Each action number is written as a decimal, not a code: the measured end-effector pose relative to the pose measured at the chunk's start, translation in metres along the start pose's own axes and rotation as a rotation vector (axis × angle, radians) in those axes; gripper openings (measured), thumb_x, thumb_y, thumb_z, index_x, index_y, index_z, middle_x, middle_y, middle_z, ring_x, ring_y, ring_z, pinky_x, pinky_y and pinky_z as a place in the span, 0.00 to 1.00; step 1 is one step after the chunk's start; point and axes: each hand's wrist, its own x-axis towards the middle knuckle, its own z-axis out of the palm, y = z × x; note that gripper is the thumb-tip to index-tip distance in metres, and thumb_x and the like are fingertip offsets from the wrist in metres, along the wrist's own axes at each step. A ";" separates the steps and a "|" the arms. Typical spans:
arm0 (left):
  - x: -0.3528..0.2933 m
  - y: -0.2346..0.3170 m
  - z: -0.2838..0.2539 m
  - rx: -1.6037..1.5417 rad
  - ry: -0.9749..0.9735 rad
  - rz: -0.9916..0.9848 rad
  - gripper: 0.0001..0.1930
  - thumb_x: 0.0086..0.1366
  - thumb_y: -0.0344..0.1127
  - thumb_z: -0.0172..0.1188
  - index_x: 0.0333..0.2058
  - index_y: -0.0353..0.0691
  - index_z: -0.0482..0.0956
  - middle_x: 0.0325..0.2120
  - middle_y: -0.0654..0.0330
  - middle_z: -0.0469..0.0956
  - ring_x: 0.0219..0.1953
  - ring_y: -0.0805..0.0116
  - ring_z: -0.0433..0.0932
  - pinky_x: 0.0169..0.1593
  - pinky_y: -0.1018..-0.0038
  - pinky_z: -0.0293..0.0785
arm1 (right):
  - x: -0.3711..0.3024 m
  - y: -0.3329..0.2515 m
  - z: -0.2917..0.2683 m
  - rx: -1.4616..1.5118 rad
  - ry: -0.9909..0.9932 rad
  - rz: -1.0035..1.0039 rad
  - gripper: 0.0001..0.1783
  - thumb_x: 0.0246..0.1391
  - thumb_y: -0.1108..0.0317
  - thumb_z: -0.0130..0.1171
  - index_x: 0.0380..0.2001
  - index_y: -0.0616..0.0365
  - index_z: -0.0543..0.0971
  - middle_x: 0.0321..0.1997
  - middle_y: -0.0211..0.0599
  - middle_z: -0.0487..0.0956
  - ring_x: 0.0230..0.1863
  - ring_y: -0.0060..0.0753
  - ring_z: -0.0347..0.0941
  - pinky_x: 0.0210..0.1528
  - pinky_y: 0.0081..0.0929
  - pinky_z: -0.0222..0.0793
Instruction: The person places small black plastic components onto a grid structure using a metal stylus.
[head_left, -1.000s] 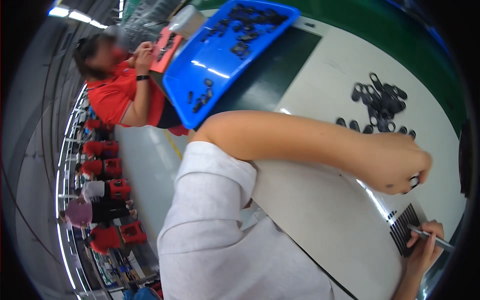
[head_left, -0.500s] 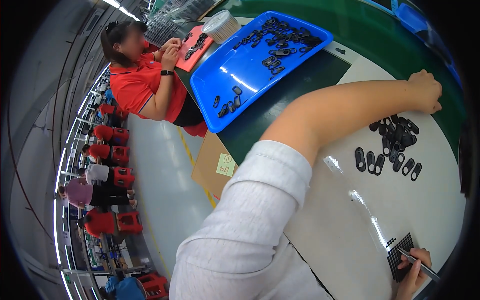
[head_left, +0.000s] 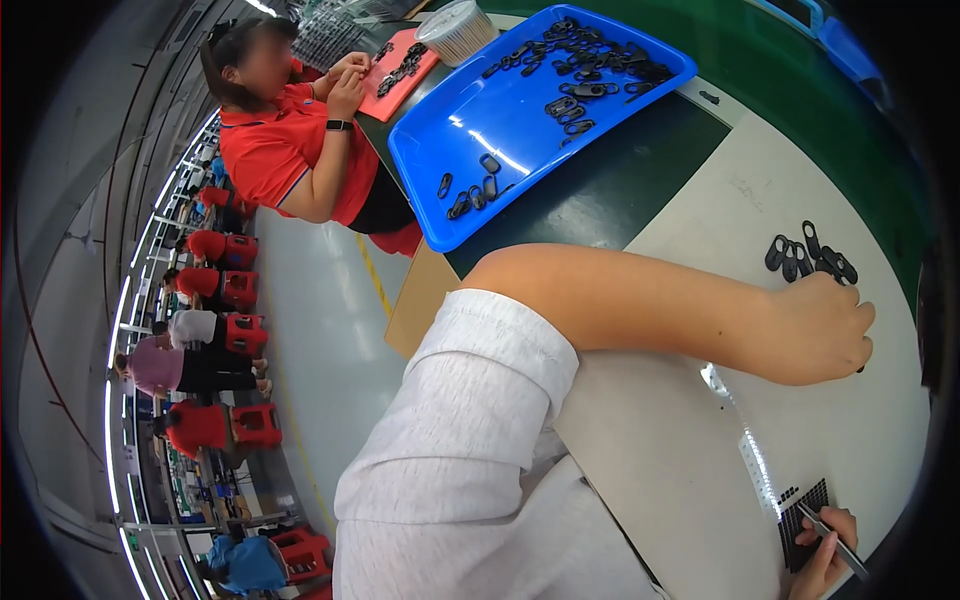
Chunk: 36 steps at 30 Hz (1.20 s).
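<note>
My left arm reaches across the white work surface (head_left: 660, 430). My left hand (head_left: 822, 330) has its fingers curled down over a cluster of black oval plastic parts with round holes (head_left: 797, 258). It covers part of the cluster, and the fingertips and anything in them are hidden. At the lower right, my right hand (head_left: 828, 545) grips a pair of metal tweezers (head_left: 838, 538). Their tips lie at a sheet of small black squares (head_left: 800, 515), beside a clear strip (head_left: 752, 455) that reflects light.
A blue tray (head_left: 440, 125) holds many similar black parts, on the dark green table (head_left: 590, 215). Past it stand a white round tub (head_left: 458, 40) and a red mat (head_left: 405, 85), where a person in red (head_left: 300, 150) works. A cardboard box (head_left: 425, 300) sits beside the table.
My left hand has come back from the far side of the white surface, over the black parts, with its fingers curled. My right hand stays at the sheet with the tweezers. The view has shifted slightly.
</note>
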 end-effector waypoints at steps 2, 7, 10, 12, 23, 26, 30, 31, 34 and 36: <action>0.000 0.001 0.001 -0.014 0.044 -0.002 0.07 0.40 0.31 0.59 0.19 0.34 0.72 0.18 0.56 0.68 0.21 0.68 0.69 0.17 0.79 0.63 | 0.000 0.000 -0.002 0.009 -0.014 -0.007 0.16 0.56 0.63 0.46 0.34 0.69 0.73 0.30 0.45 0.75 0.25 0.28 0.70 0.26 0.18 0.68; 0.001 0.001 -0.008 -0.033 0.004 0.001 0.07 0.37 0.29 0.58 0.17 0.33 0.71 0.17 0.56 0.68 0.21 0.69 0.68 0.17 0.79 0.63 | 0.005 -0.003 -0.006 0.037 -0.042 -0.039 0.15 0.56 0.64 0.46 0.33 0.68 0.73 0.29 0.45 0.75 0.24 0.27 0.70 0.26 0.18 0.68; 0.004 -0.001 -0.016 -0.083 -0.004 0.011 0.07 0.37 0.28 0.58 0.18 0.33 0.72 0.18 0.57 0.69 0.22 0.68 0.68 0.18 0.79 0.64 | -0.001 -0.004 -0.009 0.049 -0.008 0.023 0.15 0.55 0.62 0.47 0.32 0.67 0.74 0.34 0.50 0.76 0.26 0.31 0.73 0.28 0.21 0.70; 0.007 -0.002 -0.023 -0.169 -0.037 0.031 0.06 0.36 0.26 0.57 0.18 0.33 0.73 0.18 0.57 0.69 0.24 0.65 0.69 0.21 0.75 0.68 | -0.015 0.013 -0.016 -0.008 0.051 0.029 0.16 0.56 0.61 0.45 0.33 0.66 0.72 0.32 0.44 0.72 0.24 0.26 0.70 0.25 0.17 0.66; 0.004 -0.002 -0.025 -0.528 -0.102 -0.135 0.09 0.51 0.31 0.57 0.28 0.32 0.69 0.25 0.51 0.72 0.30 0.54 0.74 0.31 0.67 0.70 | 0.007 -0.013 0.007 -0.070 0.008 0.039 0.15 0.54 0.63 0.46 0.31 0.67 0.72 0.26 0.43 0.74 0.21 0.24 0.69 0.22 0.16 0.67; 0.009 0.004 -0.024 -0.634 -0.053 -0.176 0.09 0.51 0.32 0.57 0.28 0.34 0.69 0.25 0.52 0.73 0.29 0.53 0.74 0.31 0.65 0.70 | 0.005 -0.018 0.008 -0.030 0.077 0.079 0.14 0.53 0.65 0.47 0.30 0.69 0.74 0.24 0.43 0.74 0.22 0.25 0.70 0.23 0.18 0.68; 0.017 0.005 -0.030 -0.845 -0.014 -0.344 0.09 0.53 0.35 0.57 0.28 0.37 0.69 0.21 0.54 0.74 0.27 0.53 0.74 0.29 0.63 0.68 | 0.009 -0.023 0.010 -0.068 0.088 0.043 0.15 0.55 0.63 0.44 0.30 0.67 0.73 0.25 0.43 0.75 0.19 0.23 0.69 0.21 0.17 0.66; 0.014 0.002 -0.028 -0.903 0.043 -0.360 0.08 0.53 0.34 0.57 0.28 0.38 0.69 0.20 0.54 0.74 0.25 0.55 0.74 0.28 0.65 0.68 | 0.013 -0.029 0.010 -0.085 0.051 0.032 0.15 0.56 0.64 0.43 0.31 0.66 0.73 0.26 0.43 0.75 0.18 0.22 0.68 0.20 0.17 0.65; 0.011 0.017 -0.039 -1.340 -0.154 -0.568 0.08 0.58 0.33 0.55 0.29 0.35 0.67 0.18 0.65 0.70 0.19 0.81 0.68 0.21 0.84 0.65 | 0.017 -0.025 0.014 -0.012 0.047 0.040 0.16 0.59 0.65 0.38 0.33 0.66 0.72 0.29 0.42 0.75 0.19 0.21 0.68 0.25 0.15 0.64; 0.010 0.023 -0.039 -1.353 -0.257 -0.613 0.07 0.58 0.32 0.55 0.30 0.35 0.68 0.18 0.65 0.71 0.18 0.80 0.70 0.21 0.85 0.66 | 0.019 -0.023 0.018 0.008 0.021 0.085 0.15 0.58 0.66 0.39 0.33 0.65 0.73 0.29 0.42 0.75 0.21 0.21 0.69 0.25 0.15 0.64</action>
